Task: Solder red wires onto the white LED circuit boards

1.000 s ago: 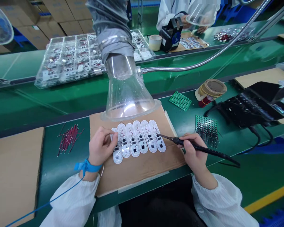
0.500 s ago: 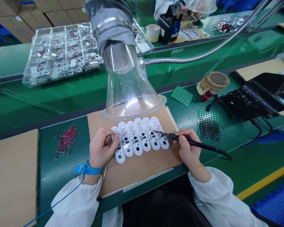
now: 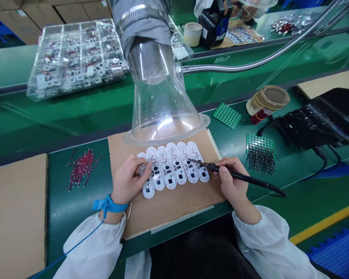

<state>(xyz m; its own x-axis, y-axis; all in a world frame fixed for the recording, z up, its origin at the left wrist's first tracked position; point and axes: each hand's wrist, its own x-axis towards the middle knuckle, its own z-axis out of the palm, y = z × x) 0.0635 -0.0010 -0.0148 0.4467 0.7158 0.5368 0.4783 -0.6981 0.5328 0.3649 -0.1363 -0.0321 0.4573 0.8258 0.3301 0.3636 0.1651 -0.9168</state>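
Note:
A row of white oval circuit boards (image 3: 170,170) with black chips and thin red wires lies on a brown cardboard sheet (image 3: 174,211). My right hand (image 3: 234,178) grips a soldering iron (image 3: 213,167) like a pen, and its tip is over the boards at the right of the row. Over the leftmost board (image 3: 148,190) is my left hand (image 3: 130,176), thumb and fingers closed in a pinch. What it pinches is too small to make out; a thin pale strand (image 3: 130,213) shows below its wrist. A blue wrist strap (image 3: 110,204) circles that wrist.
A clear fume hood (image 3: 165,112) hangs above the boards. Red wires (image 3: 83,168) lie left. Green perforated boards (image 3: 227,115), a tape roll (image 3: 269,100) and a black stand (image 3: 311,120) are right. Behind are a parts tray (image 3: 78,58) and a co-worker's hands (image 3: 247,11).
My left hand has shifted slightly right over the leftmost boards, still pinched. The iron's tip stays near the right-hand boards. The whole view has shifted a little.

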